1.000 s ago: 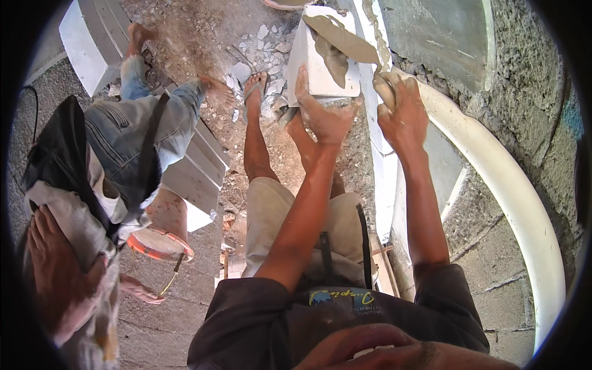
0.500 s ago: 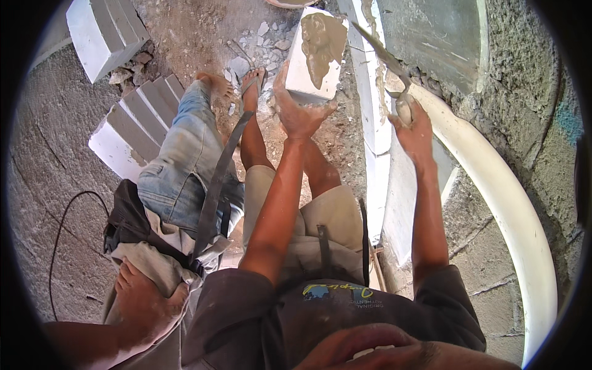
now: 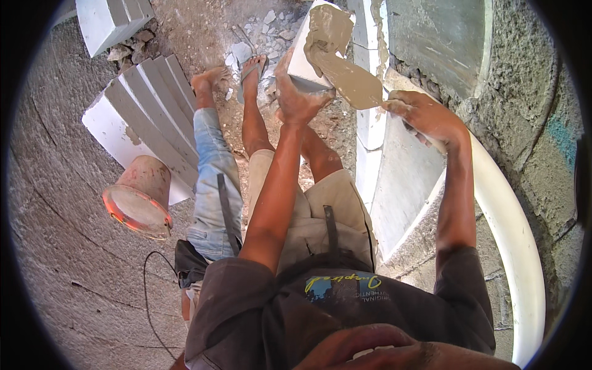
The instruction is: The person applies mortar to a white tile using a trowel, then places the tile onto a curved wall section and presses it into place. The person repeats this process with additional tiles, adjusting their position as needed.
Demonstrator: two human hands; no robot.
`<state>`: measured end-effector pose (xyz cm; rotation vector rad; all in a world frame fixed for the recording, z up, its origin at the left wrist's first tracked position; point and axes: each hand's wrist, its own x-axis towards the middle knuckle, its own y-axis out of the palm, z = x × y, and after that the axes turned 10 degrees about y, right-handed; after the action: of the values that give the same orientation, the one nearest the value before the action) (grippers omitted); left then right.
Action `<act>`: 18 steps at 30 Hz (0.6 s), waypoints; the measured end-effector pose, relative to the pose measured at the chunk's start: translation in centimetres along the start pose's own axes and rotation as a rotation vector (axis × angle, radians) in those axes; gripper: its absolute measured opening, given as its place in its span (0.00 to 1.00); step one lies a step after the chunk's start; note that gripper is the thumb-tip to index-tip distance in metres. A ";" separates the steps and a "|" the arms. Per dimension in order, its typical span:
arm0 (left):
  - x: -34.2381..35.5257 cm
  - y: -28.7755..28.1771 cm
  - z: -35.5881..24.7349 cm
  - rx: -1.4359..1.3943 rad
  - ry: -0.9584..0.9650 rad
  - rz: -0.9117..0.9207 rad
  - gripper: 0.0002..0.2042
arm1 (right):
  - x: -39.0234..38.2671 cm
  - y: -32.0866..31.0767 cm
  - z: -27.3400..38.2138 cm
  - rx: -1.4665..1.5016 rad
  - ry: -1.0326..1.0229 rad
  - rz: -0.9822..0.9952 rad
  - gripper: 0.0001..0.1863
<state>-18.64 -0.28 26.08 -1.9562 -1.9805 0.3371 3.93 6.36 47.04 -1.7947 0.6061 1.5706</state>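
Concrete floor (image 3: 74, 259) fills the left of our view, with a pile of white ribbed blocks (image 3: 145, 117) lying on it and a reddish bucket (image 3: 140, 200) tipped on its side against them, a thin black cable (image 3: 148, 290) trailing below. Just right of the bucket another person's leg in jeans (image 3: 213, 179) stands close to ours, its bare foot on the rubble. Moving on, our left hand (image 3: 296, 98) holds the white block (image 3: 311, 52) up from below, fingers curled tight round its lower end, the block raised in front of us above the rubble and just left of the wall. Grey mortar (image 3: 330, 31) already coats its upper face. Our right hand (image 3: 425, 117) is wrapped closed round the handle of the trowel (image 3: 351, 83), whose loaded blade lies flat on the block's face. To do this buttering well, we judge, we should keep the block steady, draw the blade in one even pass to spread the mortar edge to edge, and hold it tilted so nothing slides off. Further right stand the white blocks already set (image 3: 370, 123), the rough grey wall (image 3: 524, 105) and a curved white pipe (image 3: 512, 246).
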 end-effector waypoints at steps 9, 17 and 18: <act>0.8 0.3 -0.4 -0.020 -0.071 0.011 0.55 | 1.2 -0.3 0.9 0.144 -0.050 -0.018 0.30; 2.0 0.3 -0.7 -0.043 0.010 0.008 0.57 | 2.9 1.5 -2.6 -0.037 -0.019 -0.002 0.30; 2.1 0.4 -0.7 -0.045 -0.010 0.011 0.57 | 3.3 1.9 -3.2 -0.105 -0.111 -0.077 0.31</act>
<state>-17.99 1.80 26.70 -1.9975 -2.0006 0.3092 5.28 2.96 43.66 -1.7709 0.4042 1.6632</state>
